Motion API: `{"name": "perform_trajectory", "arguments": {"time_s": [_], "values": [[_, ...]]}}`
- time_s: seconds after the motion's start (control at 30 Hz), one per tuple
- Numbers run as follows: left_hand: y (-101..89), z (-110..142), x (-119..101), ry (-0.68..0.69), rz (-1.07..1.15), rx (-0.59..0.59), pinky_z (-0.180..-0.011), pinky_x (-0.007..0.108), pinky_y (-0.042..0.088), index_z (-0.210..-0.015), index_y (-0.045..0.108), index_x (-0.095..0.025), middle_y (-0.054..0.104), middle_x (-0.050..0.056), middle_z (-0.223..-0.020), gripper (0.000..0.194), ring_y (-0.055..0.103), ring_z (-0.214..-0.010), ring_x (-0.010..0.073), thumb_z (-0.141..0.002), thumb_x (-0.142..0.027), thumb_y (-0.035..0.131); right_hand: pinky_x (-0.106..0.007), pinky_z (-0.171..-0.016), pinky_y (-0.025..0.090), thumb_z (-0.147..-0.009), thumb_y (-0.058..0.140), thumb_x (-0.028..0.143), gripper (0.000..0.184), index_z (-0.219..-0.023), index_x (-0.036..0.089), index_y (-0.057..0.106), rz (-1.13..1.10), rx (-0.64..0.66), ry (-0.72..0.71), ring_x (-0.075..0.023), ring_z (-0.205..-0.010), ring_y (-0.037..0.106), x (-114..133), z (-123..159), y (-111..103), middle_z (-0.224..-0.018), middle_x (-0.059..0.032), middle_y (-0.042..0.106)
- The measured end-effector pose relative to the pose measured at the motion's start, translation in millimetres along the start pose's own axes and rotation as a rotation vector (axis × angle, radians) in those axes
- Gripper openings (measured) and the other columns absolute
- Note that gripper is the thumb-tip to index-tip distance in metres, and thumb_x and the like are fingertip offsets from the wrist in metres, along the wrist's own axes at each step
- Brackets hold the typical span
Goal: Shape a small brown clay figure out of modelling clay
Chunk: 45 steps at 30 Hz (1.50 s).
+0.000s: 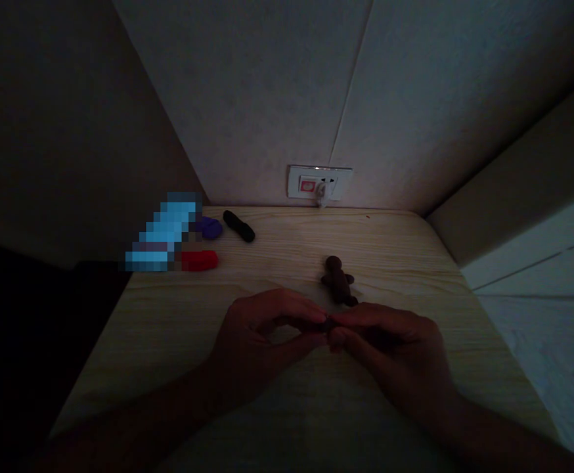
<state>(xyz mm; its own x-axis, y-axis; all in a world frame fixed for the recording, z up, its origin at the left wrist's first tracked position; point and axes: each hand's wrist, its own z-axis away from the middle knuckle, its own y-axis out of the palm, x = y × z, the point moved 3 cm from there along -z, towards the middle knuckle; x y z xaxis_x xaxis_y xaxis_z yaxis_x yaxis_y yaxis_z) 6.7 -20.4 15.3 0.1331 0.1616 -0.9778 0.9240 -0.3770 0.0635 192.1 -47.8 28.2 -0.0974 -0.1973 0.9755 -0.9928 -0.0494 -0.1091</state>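
Both my hands meet over the near middle of the table, fingertips pinched together around a small dark brown piece of modelling clay point(327, 323). My left hand point(262, 338) grips it from the left with thumb and fingers. From the other side my right hand point(400, 348) pinches it too. Dim light and the fingers hide most of its shape. Just beyond my fingertips lies a brown clay figure point(337, 281) with a round head, a long body and short side limbs; my right fingers partly cover its near end.
On the wooden table point(277, 263), a black stick point(238, 226), a purple lump point(210, 227) and a red block point(200, 260) lie at the back left, beside a blurred bright screen point(163, 230). A wall socket point(319, 182) with a plug sits behind. Bedding point(543, 341) borders the right side.
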Motion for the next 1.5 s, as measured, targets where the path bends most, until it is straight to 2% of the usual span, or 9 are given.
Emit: {"name": "perform_trajectory", "arguments": {"time_s": [0.1, 0.23, 0.33, 0.53, 0.7, 0.83, 0.97, 1.17, 1.5], "values": [[1.4, -0.9, 0.7, -0.078, 0.029, 0.020, -0.075, 0.026, 0.065, -0.099, 0.078, -0.020, 0.080, 0.003, -0.091, 0.029, 0.077, -0.079, 0.0168, -0.072, -0.016, 0.089, -0.014, -0.064, 0.063, -0.076, 0.085, 0.008, 0.029, -0.092, 0.032, 0.084, 0.045, -0.029, -0.046, -0.0113, -0.068, 0.079, 1.5, 1.2, -1.6, -0.080, 0.0044, 0.084], [1.2, -2.4, -1.0, -0.107, 0.007, 0.027, -0.077, 0.024, 0.064, -0.092, 0.079, -0.019, 0.081, 0.003, -0.088, 0.015, 0.078, -0.082, 0.0164, -0.079, -0.017, 0.084, -0.017, -0.064, 0.064, -0.075, 0.085, 0.009, 0.028, -0.091, 0.032, 0.084, 0.105, -0.035, -0.112, -0.0131, -0.070, 0.078, 4.9, 1.1, -1.8, -0.083, 0.0030, 0.084], [0.2, -2.8, -2.6, -0.089, 0.005, 0.008, -0.076, 0.024, 0.065, -0.090, 0.080, -0.019, 0.081, 0.003, -0.087, 0.013, 0.078, -0.081, 0.0167, -0.079, -0.015, 0.084, -0.019, -0.065, 0.065, -0.076, 0.085, 0.009, 0.027, -0.092, 0.031, 0.084, 0.068, -0.023, -0.077, -0.0144, -0.072, 0.079, 4.9, -0.8, -0.9, -0.084, 0.0022, 0.084], [-0.7, -1.9, -3.5, -0.029, 0.001, -0.014, -0.075, 0.020, 0.063, -0.090, 0.081, -0.021, 0.081, 0.001, -0.087, 0.017, 0.077, -0.081, 0.0144, -0.075, -0.015, 0.088, -0.019, -0.058, 0.062, -0.079, 0.084, 0.017, 0.009, -0.081, 0.026, 0.083, 0.088, -0.023, 0.001, -0.0143, -0.063, 0.076, 3.2, -1.8, -0.7, -0.073, 0.0005, 0.081], [-1.3, -1.0, -2.3, -0.050, -0.018, -0.021, -0.076, 0.022, 0.063, -0.091, 0.081, -0.023, 0.080, 0.001, -0.087, 0.015, 0.077, -0.082, 0.0154, -0.078, -0.018, 0.086, -0.016, -0.057, 0.060, -0.080, 0.082, 0.018, 0.007, -0.078, 0.024, 0.082, 0.053, -0.040, 0.026, -0.0119, -0.060, 0.074, 3.1, -1.2, -1.9, -0.067, 0.0014, 0.079], [-1.8, -2.6, -3.0, -0.086, -0.066, -0.063, -0.076, 0.024, 0.064, -0.089, 0.081, -0.022, 0.081, 0.001, -0.086, 0.014, 0.077, -0.080, 0.0168, -0.077, -0.019, 0.087, -0.017, -0.057, 0.061, -0.081, 0.082, 0.017, 0.010, -0.085, 0.026, 0.082, 0.017, -0.074, 0.039, -0.0124, -0.060, 0.074, 0.9, -1.6, -2.8, -0.068, 0.0021, 0.079], [-1.1, -3.1, -3.2, -0.094, -0.046, -0.048, -0.075, 0.026, 0.064, -0.088, 0.080, -0.020, 0.082, 0.002, -0.086, 0.012, 0.078, -0.079, 0.0181, -0.078, -0.016, 0.084, -0.022, -0.064, 0.065, -0.077, 0.085, 0.012, 0.028, -0.098, 0.030, 0.083, 0.036, -0.052, -0.045, -0.0155, -0.071, 0.079, 0.3, -0.8, -1.7, -0.086, 0.0013, 0.084], [-1.3, -0.6, -1.2, -0.104, -0.031, -0.004, -0.072, 0.020, 0.061, -0.089, 0.081, -0.021, 0.083, 0.000, -0.084, 0.013, 0.078, -0.077, 0.0143, -0.078, -0.016, 0.085, -0.020, -0.061, 0.062, -0.081, 0.084, 0.015, 0.018, -0.092, 0.029, 0.083, 0.196, -0.018, -0.155, -0.0136, -0.069, 0.076, 3.3, 1.8, -2.7, -0.082, 0.0020, 0.083], [0.7, -2.7, -0.8, -0.138, -0.018, 0.011, -0.070, 0.022, 0.062, -0.089, 0.082, -0.021, 0.084, 0.001, -0.084, 0.013, 0.079, -0.076, 0.0159, -0.078, -0.016, 0.085, -0.017, -0.070, 0.063, -0.081, 0.083, 0.008, 0.025, -0.095, 0.029, 0.082, 0.216, -0.006, -0.258, -0.0120, -0.077, 0.078, 7.6, 3.6, -1.4, -0.088, 0.0036, 0.083]]}}
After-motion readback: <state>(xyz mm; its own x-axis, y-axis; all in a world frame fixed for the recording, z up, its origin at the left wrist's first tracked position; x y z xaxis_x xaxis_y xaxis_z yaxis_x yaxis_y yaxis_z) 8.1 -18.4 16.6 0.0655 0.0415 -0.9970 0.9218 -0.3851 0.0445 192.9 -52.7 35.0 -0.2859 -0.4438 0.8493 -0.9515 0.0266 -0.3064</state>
